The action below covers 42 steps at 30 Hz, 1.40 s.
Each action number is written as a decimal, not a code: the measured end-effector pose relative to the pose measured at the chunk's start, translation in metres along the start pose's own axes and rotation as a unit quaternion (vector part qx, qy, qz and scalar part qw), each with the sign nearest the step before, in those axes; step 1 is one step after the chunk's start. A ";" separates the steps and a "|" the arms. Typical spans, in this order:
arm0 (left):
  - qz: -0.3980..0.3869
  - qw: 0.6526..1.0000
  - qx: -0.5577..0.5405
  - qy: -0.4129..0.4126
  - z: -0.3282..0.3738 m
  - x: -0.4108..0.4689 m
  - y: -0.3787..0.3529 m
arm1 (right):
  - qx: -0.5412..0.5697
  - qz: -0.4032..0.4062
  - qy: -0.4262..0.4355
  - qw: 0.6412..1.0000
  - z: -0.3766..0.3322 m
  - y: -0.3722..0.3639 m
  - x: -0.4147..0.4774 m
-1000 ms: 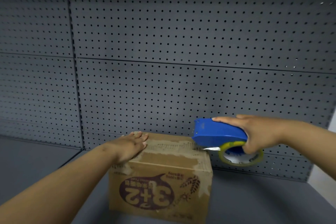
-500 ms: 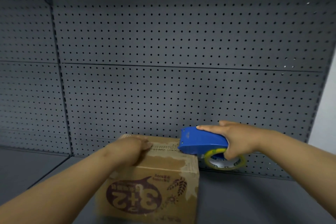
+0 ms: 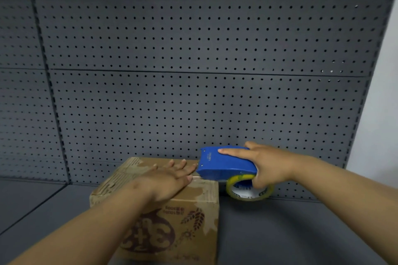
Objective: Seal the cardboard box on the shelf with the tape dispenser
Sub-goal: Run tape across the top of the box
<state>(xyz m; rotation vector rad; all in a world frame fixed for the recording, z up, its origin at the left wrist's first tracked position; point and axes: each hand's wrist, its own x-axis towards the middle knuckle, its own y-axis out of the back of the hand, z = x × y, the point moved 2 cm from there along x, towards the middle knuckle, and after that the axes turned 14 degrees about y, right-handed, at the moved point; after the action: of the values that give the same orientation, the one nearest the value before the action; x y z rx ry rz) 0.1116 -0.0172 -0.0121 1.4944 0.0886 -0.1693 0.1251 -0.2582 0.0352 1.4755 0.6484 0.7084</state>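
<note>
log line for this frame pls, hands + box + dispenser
stage: taping start | left hand: flat on cardboard box top | right hand: gripping blue tape dispenser, front end over box's right top edge | box: on shelf

Our left hand [image 3: 170, 178] lies flat, palm down, fingers spread and pointing away from us toward the right hand, the forearm reaching in from the lower left. Our right hand [image 3: 267, 165] is curled in a grip, index finger stretched straight along the top, thumb tucked beneath, its forearm coming in from the lower right.
</note>
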 end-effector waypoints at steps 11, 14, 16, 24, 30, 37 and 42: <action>-0.007 1.000 -0.009 0.003 -0.001 0.003 -0.003 | 0.067 0.009 -0.016 0.998 0.022 -0.015 -0.032; -0.010 1.000 -0.006 -0.002 -0.001 0.004 -0.001 | 0.077 0.001 -0.037 0.996 0.036 -0.018 -0.059; -0.009 1.000 -0.001 -0.003 0.000 0.004 -0.002 | 0.079 0.003 -0.046 0.996 0.040 -0.021 -0.070; -0.002 1.000 0.006 0.000 0.002 0.001 -0.001 | 0.032 -0.033 -0.068 0.997 0.035 -0.018 -0.090; 0.000 1.000 -0.003 0.000 0.002 0.002 0.000 | -0.038 -0.100 -0.071 0.992 0.011 -0.002 -0.071; 0.006 1.000 -0.010 -0.006 0.000 0.003 -0.003 | -0.103 -0.140 -0.081 0.981 -0.018 0.007 -0.039; 0.005 1.000 -0.009 -0.006 0.000 0.003 -0.004 | -0.047 -0.170 -0.102 0.979 -0.023 0.011 -0.034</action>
<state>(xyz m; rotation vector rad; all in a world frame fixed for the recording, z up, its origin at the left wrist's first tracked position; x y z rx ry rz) 0.1136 -0.0177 -0.0164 1.4758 0.0735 -0.1697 0.0859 -0.2695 0.0445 1.2879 0.6781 0.3145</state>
